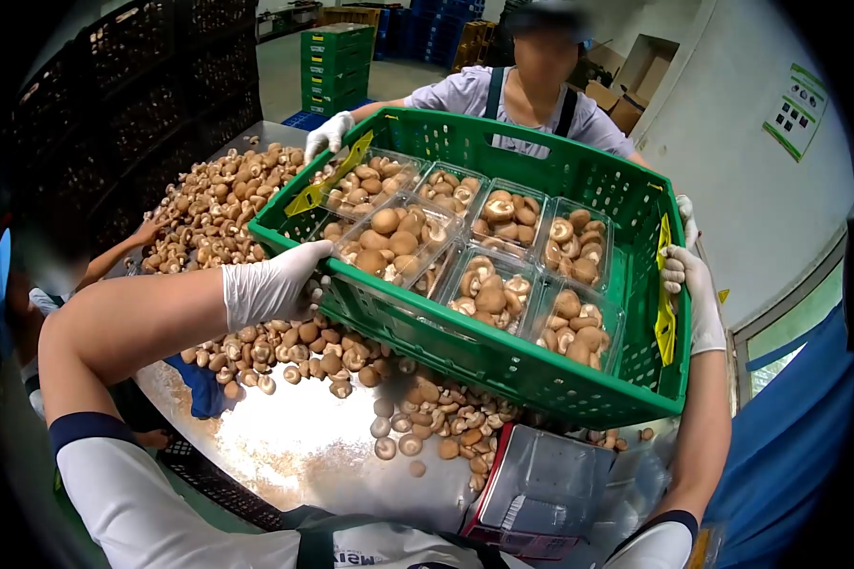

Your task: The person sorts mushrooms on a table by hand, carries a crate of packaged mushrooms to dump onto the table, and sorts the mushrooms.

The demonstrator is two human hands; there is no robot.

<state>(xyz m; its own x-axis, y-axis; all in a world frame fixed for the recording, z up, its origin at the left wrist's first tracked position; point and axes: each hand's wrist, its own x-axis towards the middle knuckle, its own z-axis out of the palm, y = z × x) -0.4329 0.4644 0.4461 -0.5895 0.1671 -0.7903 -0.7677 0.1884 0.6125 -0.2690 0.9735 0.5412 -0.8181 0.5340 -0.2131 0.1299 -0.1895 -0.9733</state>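
A green plastic crate (446,332) is held up over the table, tilted toward me. Inside sit several clear plastic boxes of shiitake mushrooms (491,296), some stacked on others. My left hand (277,284), in a white glove, is closed on the crate's near left corner; its fingertips are partly hidden. At the right end, my gloved right hand (695,294) wraps round the rim beside a yellow handle (666,318). Across from me a co-worker's gloved hand (328,136) holds the far left corner, and their other gloved hand (687,220) is at the far right.
Loose shiitake mushrooms (223,204) cover much of the metal table (285,436). Below the crate stands a container of clear plastic boxes (546,484). Dark crates (142,104) are stacked at left, green crates (337,71) behind. Another person (24,303) reaches in from the left.
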